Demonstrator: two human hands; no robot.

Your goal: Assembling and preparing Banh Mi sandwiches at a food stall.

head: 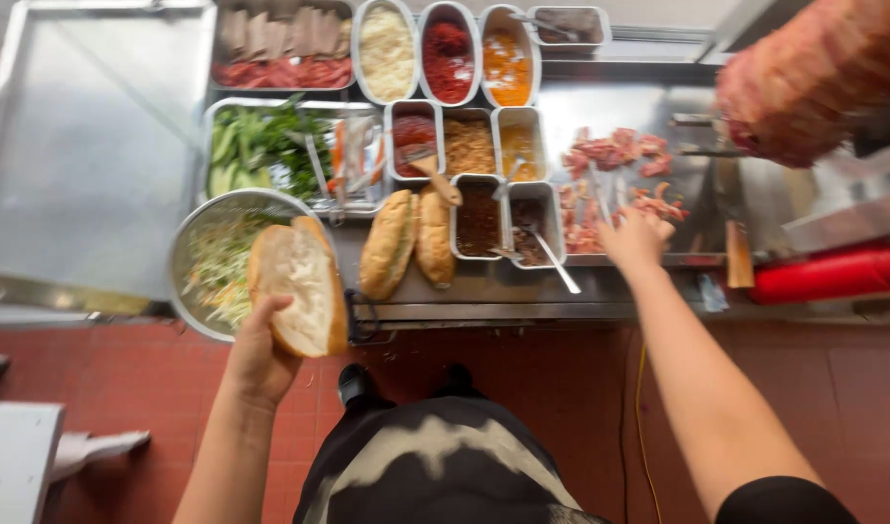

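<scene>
Two hands are at work in our head view. Our left hand (259,357), at about seven o'clock, has its fingers wrapped round a split baguette (299,287), cut side up, held over the rim of a steel bowl of shredded slaw (212,267). Our right hand (635,239), at about two o'clock, reaches onto a steel tray (692,209) of sliced meat (610,153); its fingers curl down among the pieces, but we cannot tell whether they grip any. Between the hands, two whole baguettes (406,241) lie on the bench (484,291) just beside small steel tubs of sauces (479,218). At one o'clock hangs a large cone of spit meat (814,73).
</scene>
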